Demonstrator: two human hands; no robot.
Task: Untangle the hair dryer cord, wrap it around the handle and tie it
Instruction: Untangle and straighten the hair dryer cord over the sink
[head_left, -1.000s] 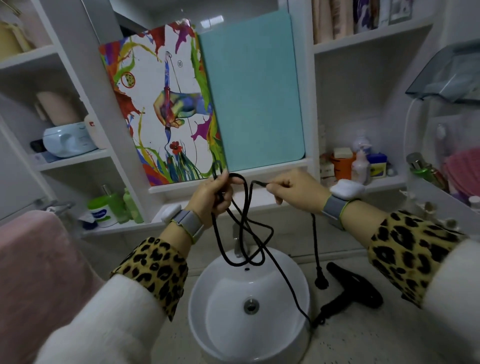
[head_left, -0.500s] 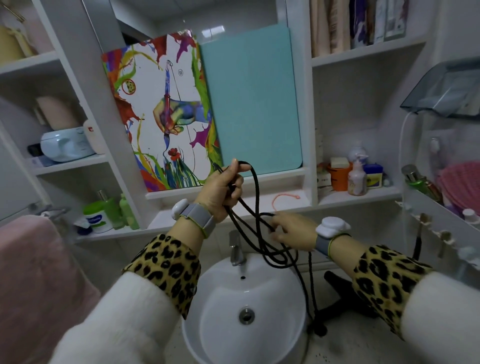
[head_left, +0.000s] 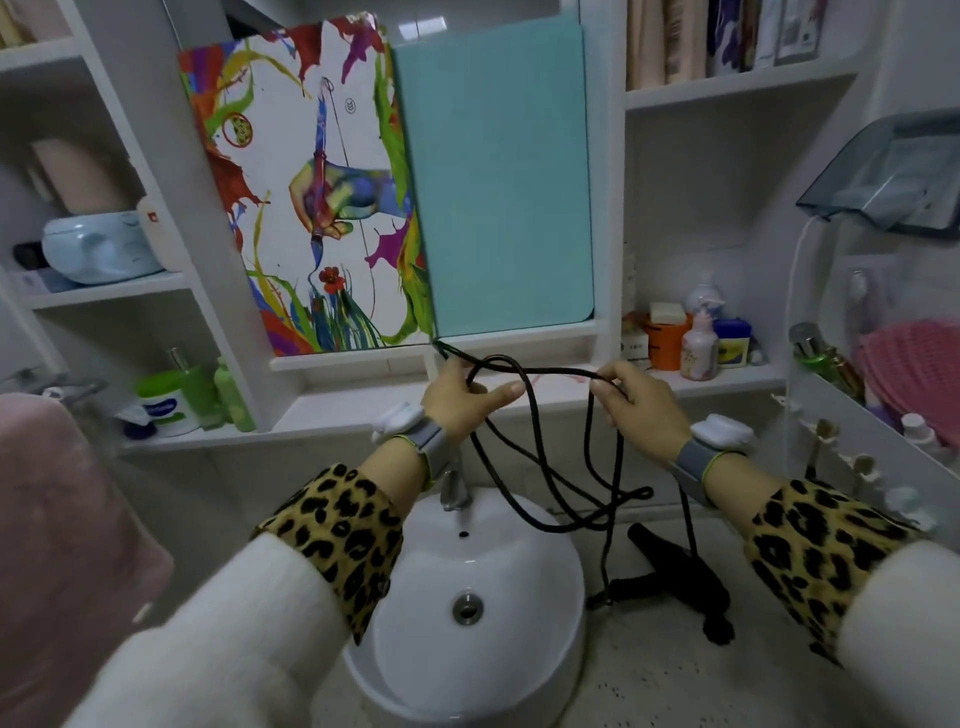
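- Left hand (head_left: 462, 400): centre of the frame, raised in front of the shelf edge. The fingers are curled round a loop of the black cord (head_left: 558, 370); the thumb points toward the right.
- Right hand (head_left: 639, 410): right of centre, level with the left hand. The thumb and fingers pinch the cord.
- Cord: one strand runs nearly level between the two hands. Several slack loops hang below both hands, crossing one another above the right side of the sink (head_left: 519, 571). One strand drops from the right hand to the hair dryer (head_left: 675, 566).
- Hair dryer: black, lying on the speckled desk (head_left: 649, 686), just beside the sink on its right, lower right of centre. Neither hand touches it.
- Faucet (head_left: 454, 488): behind the sink, below the left wrist.
- Background: a painted panel (head_left: 311, 208) and a teal panel (head_left: 498, 182) stand side by side, top centre.
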